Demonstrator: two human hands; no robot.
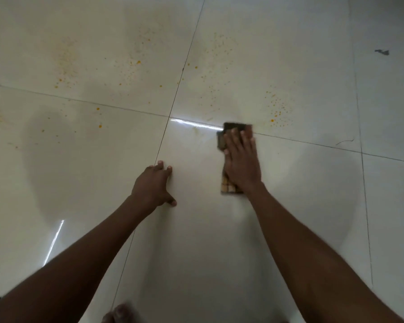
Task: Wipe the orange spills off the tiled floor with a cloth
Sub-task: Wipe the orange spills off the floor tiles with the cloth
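I have my right hand (240, 159) spread flat, fingers straight, its grip apart, pressing the soft, light, folded checked brown-and-yellow cloth (229, 187) onto the glossy cream tiled floor (289, 217) just short of the scattered orange spills (276, 108), while my left hand (154, 185) braces open on the tile; I judge that palm pressure, not pinching, controls it best

Both arms bare right up to the frame edge, no sleeves, left hand (155, 185) and right hand (241, 160) ungloved.

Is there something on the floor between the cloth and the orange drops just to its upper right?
Nothing visible. Bare tile lies between the cloth, under the right hand, and the nearest orange drops. The left hand rests apart.
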